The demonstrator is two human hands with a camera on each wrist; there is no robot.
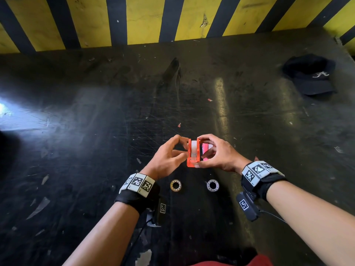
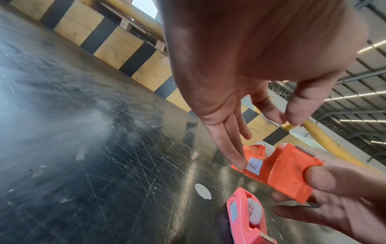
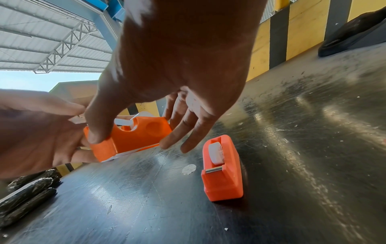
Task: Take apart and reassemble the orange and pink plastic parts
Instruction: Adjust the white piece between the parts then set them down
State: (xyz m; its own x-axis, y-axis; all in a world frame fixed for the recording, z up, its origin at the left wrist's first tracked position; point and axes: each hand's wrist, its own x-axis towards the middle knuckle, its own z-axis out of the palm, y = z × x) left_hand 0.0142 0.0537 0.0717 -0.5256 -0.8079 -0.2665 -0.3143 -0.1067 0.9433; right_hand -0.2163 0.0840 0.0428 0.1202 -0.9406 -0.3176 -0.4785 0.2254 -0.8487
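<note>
An orange tape dispenser (image 1: 193,156) (image 2: 282,168) (image 3: 133,137) with a white roll in it is held just above the dark table, between both hands. My right hand (image 1: 199,153) grips it, thumb on its near end and fingers over its far end. My left hand (image 1: 183,148) rests its lower fingers on the labelled side, while thumb and forefinger pinch together at the top, seemingly on a white tape end (image 3: 77,119). A pink tape dispenser (image 1: 205,148) (image 2: 242,219) (image 3: 223,168) stands on the table just right of the orange one, under my right fingers and untouched.
Two loose tape rolls (image 1: 175,185) (image 1: 212,185) lie on the scratched table (image 1: 96,150) near my wrists. A black cap (image 1: 311,75) sits at the far right. A yellow-and-black striped wall (image 1: 144,20) bounds the far edge.
</note>
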